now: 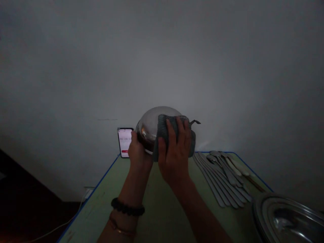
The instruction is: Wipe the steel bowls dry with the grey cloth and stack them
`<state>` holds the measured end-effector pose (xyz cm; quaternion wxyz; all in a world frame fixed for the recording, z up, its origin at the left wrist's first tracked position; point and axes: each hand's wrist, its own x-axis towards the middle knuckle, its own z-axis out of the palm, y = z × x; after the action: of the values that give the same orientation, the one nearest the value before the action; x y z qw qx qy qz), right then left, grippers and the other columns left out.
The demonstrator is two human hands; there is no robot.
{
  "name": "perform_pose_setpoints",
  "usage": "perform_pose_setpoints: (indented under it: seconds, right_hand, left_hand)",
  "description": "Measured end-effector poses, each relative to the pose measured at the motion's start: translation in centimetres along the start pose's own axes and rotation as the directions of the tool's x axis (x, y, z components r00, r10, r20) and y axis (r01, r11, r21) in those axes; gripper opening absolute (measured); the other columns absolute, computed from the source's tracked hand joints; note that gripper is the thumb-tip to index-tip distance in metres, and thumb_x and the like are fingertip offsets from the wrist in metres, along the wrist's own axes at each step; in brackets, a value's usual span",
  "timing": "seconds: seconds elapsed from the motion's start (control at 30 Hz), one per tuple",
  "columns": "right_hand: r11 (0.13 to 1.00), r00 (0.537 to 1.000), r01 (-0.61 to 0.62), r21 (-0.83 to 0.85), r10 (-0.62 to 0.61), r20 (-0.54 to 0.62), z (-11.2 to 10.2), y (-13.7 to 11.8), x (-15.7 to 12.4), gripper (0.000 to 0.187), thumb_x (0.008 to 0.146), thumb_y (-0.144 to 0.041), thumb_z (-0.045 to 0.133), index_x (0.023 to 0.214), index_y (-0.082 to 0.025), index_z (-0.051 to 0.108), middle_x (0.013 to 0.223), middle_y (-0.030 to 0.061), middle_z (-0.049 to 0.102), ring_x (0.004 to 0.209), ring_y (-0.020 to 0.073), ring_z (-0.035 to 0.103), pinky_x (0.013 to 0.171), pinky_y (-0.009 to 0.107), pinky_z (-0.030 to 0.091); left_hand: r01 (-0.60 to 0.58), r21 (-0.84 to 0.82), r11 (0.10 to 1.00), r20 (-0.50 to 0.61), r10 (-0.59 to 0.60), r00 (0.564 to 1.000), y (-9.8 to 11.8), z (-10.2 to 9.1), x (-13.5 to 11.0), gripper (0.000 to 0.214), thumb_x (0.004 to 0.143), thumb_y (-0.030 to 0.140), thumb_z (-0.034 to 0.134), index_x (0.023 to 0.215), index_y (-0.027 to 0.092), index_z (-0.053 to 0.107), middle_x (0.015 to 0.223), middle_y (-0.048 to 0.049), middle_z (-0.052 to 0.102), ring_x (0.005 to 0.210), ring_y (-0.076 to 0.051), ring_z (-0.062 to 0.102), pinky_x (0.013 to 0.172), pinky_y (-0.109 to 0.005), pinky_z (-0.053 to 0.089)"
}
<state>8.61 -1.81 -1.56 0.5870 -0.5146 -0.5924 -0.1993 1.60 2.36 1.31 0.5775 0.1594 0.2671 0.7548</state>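
A shiny steel bowl (151, 124) is held up, tilted, above the far end of the green table (162, 209). My left hand (137, 150) grips its left rim, fingers curled round the edge. My right hand (175, 152) presses a grey cloth (164, 130) against the bowl's side, fingers spread over the cloth. A dark bead bracelet (127, 207) sits on my left wrist.
A phone (125, 141) with a lit screen stands against the wall at the table's far left. Several steel spoons and knives (225, 175) lie in a row on the right. A large steel dish (288, 219) sits at the near right corner. A white cable (76, 216) hangs left.
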Motion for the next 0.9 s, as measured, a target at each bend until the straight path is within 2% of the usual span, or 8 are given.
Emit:
perform_pose_setpoints:
  seconds: [0.1,0.2,0.3,0.43,0.5,0.7,0.8,0.9]
  right_hand:
    - [0.996,1.0,0.018,-0.083,-0.02,-0.019,-0.1,0.7,0.0,0.045,0.095,-0.031,0.039,0.137,-0.015,0.044,0.145,0.0142,0.042,0.14,0.029,0.025,0.111,0.057,0.022]
    - [0.995,0.999,0.025,-0.092,-0.028,-0.027,-0.3,1.3,0.4,0.046,0.094,-0.031,0.041,0.138,-0.018,0.043,0.146,0.0133,0.041,0.136,0.0271,0.033,0.11,0.053,0.028]
    - [1.0,0.999,0.026,-0.008,-0.026,-0.038,-0.5,1.8,0.7,0.046,0.095,-0.031,0.039,0.14,-0.017,0.041,0.149,0.0142,0.036,0.137,0.0249,0.032,0.109,0.049,0.032]
    - [0.982,0.998,0.016,0.189,-0.003,-0.068,-0.6,2.5,0.9,0.046,0.096,-0.031,0.033,0.137,-0.014,0.043,0.148,0.0142,0.037,0.14,0.0223,0.029,0.112,0.048,0.031]
    - [0.966,0.997,-0.012,0.257,0.03,-0.068,-0.7,3.0,1.1,0.043,0.096,-0.03,0.033,0.133,-0.014,0.049,0.146,0.0134,0.041,0.139,0.0215,0.031,0.113,0.048,0.029]
    - [0.913,0.989,-0.133,0.386,0.146,-0.003,-1.8,4.5,2.1,0.035,0.092,-0.03,0.041,0.118,-0.021,0.063,0.136,0.0072,0.055,0.132,0.0199,0.043,0.111,0.047,0.031]
    - [0.826,0.94,-0.317,0.466,0.34,0.038,-2.4,5.8,2.7,0.035,0.09,-0.038,0.044,0.109,-0.019,0.067,0.12,0.0077,0.066,0.118,0.0221,0.055,0.103,0.046,0.039]
    - [0.674,0.826,-0.521,0.524,0.552,0.112,-2.8,6.8,3.0,0.043,0.089,-0.048,0.042,0.098,-0.017,0.069,0.1,0.0067,0.071,0.099,0.0231,0.062,0.092,0.045,0.045]
  left_hand:
    - [0.003,0.154,0.988,0.245,-0.041,0.969,-1.0,0.1,-1.1,0.036,0.093,0.039,0.045,0.096,0.012,0.07,0.093,-0.0092,0.072,0.094,-0.018,0.066,0.089,-0.03,0.05]
    - [-0.205,0.354,0.912,0.437,0.032,0.899,-1.5,0.1,-2.2,0.036,0.091,0.043,0.047,0.09,0.016,0.071,0.095,-0.0074,0.072,0.096,-0.017,0.064,0.09,-0.027,0.046]
    - [-0.471,0.51,0.72,0.53,0.168,0.831,-1.4,0.2,-3.0,0.035,0.092,0.041,0.045,0.079,0.018,0.067,0.083,-0.0039,0.069,0.081,-0.015,0.061,0.076,-0.024,0.046]
    - [-0.667,0.573,0.476,0.645,0.24,0.725,-1.1,0.2,-3.9,0.036,0.095,0.036,0.038,0.067,0.02,0.055,0.067,0.0005,0.059,0.063,-0.013,0.051,0.061,-0.025,0.041]
    - [-0.712,0.57,0.411,0.705,0.201,0.68,-1.0,0.2,-4.0,0.035,0.096,0.035,0.035,0.07,0.02,0.053,0.068,0.0008,0.059,0.063,-0.013,0.05,0.061,-0.025,0.04]
    - [-0.767,0.592,0.246,0.8,-0.062,0.597,-0.1,0.2,-4.0,0.033,0.095,0.033,0.035,0.069,0.02,0.049,0.066,0.0022,0.056,0.06,-0.012,0.047,0.058,-0.026,0.037]
    - [-0.8,0.574,0.174,0.818,-0.098,0.566,0.9,0.4,-4.5,0.031,0.094,0.03,0.038,0.066,0.021,0.045,0.059,0.0046,0.05,0.054,-0.011,0.044,0.054,-0.026,0.034]
    - [-0.796,0.578,0.182,0.804,0.041,0.593,1.6,0.6,-5.0,0.033,0.094,0.03,0.039,0.062,0.021,0.042,0.054,0.0057,0.043,0.05,-0.01,0.039,0.051,-0.026,0.032]
